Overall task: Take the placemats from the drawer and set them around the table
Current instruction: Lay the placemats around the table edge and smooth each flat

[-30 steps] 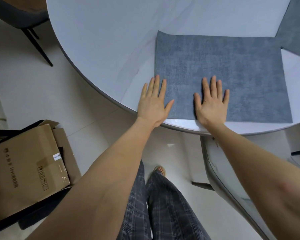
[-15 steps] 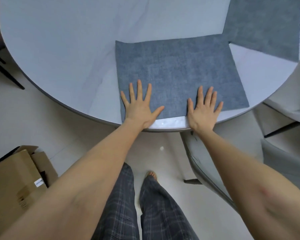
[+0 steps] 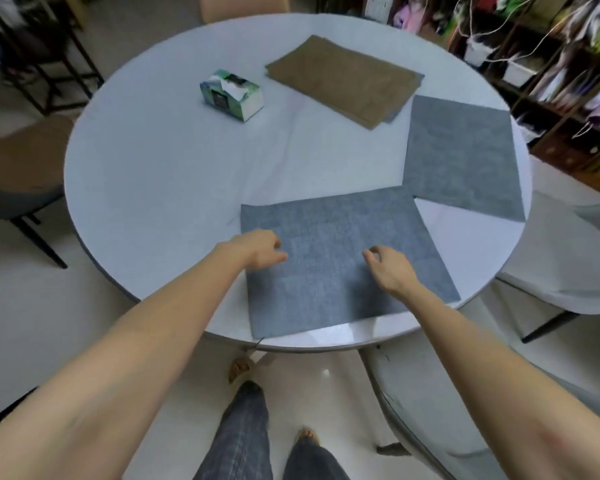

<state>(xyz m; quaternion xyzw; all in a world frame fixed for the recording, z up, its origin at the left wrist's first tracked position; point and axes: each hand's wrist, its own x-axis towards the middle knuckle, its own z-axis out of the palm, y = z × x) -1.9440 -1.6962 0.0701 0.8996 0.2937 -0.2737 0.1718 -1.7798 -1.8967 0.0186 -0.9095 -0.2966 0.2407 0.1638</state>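
Near grey placemat (image 3: 343, 258) flat at the round bench (image 3: 160, 174) edge, second grey placemat (image 3: 461, 154) corner-touching, brown stack (image 3: 343, 79) beyond awaiting distribution; left hand (image 3: 260, 249) and right hand (image 3: 390, 268) loosely curled, empty, over it, apparently squaring it.

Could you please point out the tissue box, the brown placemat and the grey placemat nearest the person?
tissue box (image 3: 232, 95): head view, on its top face beside the tissue.
brown placemat (image 3: 342, 79): head view, on the middle of its cloth.
nearest grey placemat (image 3: 329, 230): head view, on bare cloth beyond the hands.
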